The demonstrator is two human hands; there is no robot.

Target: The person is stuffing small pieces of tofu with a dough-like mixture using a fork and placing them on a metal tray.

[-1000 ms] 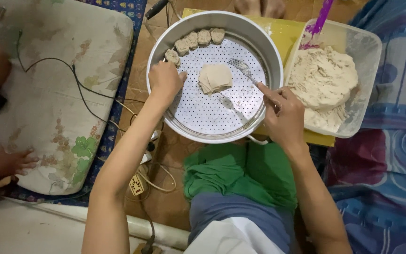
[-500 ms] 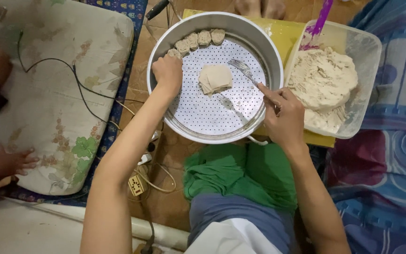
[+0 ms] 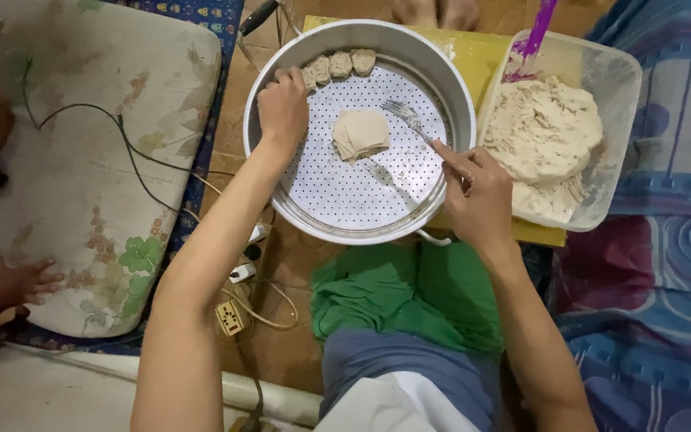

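Observation:
A round metal steamer pan (image 3: 457, 96) with a perforated white tray sits on the floor ahead of me. A row of small shaped dumplings (image 3: 339, 64) lines its far left rim. My left hand (image 3: 281, 108) rests at the near end of that row, fingers closed down over the last piece. A stack of square wrappers (image 3: 360, 133) lies in the pan's middle. My right hand (image 3: 477, 192) holds a metal fork (image 3: 406, 118) by its handle, tines pointing toward the wrappers.
A clear plastic tub (image 3: 617, 88) of pale filling with a purple utensil (image 3: 533, 36) stands right of the pan. A floral cushion (image 3: 81, 168) with a black cable lies left, another person's hand (image 3: 21, 282) at its edge. A power strip (image 3: 230, 316) is near my knee.
My left hand has slid along the pan's rim toward the far side, up to the row of dumplings. The right hand and fork stayed put.

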